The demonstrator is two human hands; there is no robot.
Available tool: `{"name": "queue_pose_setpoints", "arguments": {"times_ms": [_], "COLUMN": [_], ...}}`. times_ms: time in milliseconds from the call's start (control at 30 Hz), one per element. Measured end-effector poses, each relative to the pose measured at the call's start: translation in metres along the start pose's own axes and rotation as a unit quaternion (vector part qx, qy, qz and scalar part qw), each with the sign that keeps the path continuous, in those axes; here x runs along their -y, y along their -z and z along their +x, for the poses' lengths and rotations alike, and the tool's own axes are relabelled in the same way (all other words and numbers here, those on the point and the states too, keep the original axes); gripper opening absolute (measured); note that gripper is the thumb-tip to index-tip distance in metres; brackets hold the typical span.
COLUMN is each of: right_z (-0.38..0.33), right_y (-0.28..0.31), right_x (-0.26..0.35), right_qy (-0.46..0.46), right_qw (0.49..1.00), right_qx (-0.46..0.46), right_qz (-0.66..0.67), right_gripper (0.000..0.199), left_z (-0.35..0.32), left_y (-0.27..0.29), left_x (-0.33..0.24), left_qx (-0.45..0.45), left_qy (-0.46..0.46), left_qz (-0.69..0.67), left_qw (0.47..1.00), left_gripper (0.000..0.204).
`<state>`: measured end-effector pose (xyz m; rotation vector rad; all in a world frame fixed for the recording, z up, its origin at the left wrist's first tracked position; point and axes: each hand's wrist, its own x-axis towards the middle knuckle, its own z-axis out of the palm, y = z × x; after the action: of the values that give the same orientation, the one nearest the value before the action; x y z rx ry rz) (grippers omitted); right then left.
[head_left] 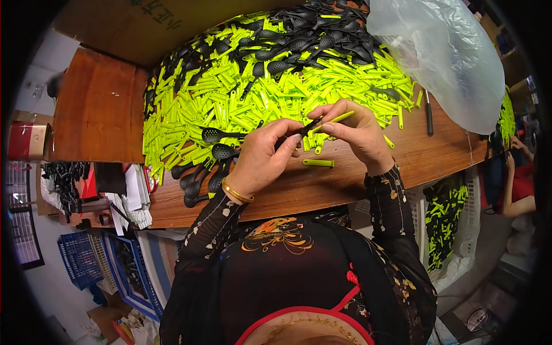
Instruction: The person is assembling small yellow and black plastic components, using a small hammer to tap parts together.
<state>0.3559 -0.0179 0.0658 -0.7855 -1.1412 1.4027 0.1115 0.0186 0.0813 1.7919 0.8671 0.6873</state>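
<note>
In front of me my two hands meet over the table. My left hand (267,155) is closed on a dark, thin utensil stem (309,127), its other end hidden by my fingers. The thumb and fingers of my right hand (361,135) pinch a lime-green plastic handle (340,118), its inner end against the black stem. Whether they are joined I cannot tell. Black perforated spoons (213,135) lie beside my left hand, several more below it. One loose green handle (318,163) rests on the wood under my hands.
A large heap of green handles (201,103) covers the table (276,198), with black spoons (328,43) piled behind. A cardboard box (121,29), a plastic bag (443,63) and a black-handled screwdriver (429,118) border it. A white basket (474,224) stands low right; another person's arm (509,184) shows beyond.
</note>
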Motion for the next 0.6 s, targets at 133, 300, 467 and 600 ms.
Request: {"name": "queue_pose_setpoints", "arguments": {"times_ms": [133,300,467,600], "right_z": [0.002,-0.002,-0.012,-0.022], "right_y": [0.002,-0.012,-0.015,-0.030], "right_x": [0.000,0.001,-0.025,-0.028], "right_qy": [0.005,0.008,0.115,0.012], "right_qw": [0.997,0.994,0.971,0.986], "right_qx": [0.006,-0.043,-0.078,-0.130], "right_qz": [-0.082,-0.095,-0.197,-0.102], "right_gripper": [0.014,0.016,0.019,0.019], "left_z": [0.002,0.001,0.003,0.001], "left_y": [-0.002,-0.006,-0.010,-0.012], "left_x": [-0.006,-0.004,-0.016,-0.007], "left_qx": [-0.014,-0.026,-0.025,-0.056], "left_qy": [-0.054,-0.060,-0.101,-0.134], "left_qz": [0.061,0.065,0.121,0.163], "left_qw": [0.997,0.996,0.987,0.976], "left_gripper": [0.016,0.016,0.018,0.019]}}
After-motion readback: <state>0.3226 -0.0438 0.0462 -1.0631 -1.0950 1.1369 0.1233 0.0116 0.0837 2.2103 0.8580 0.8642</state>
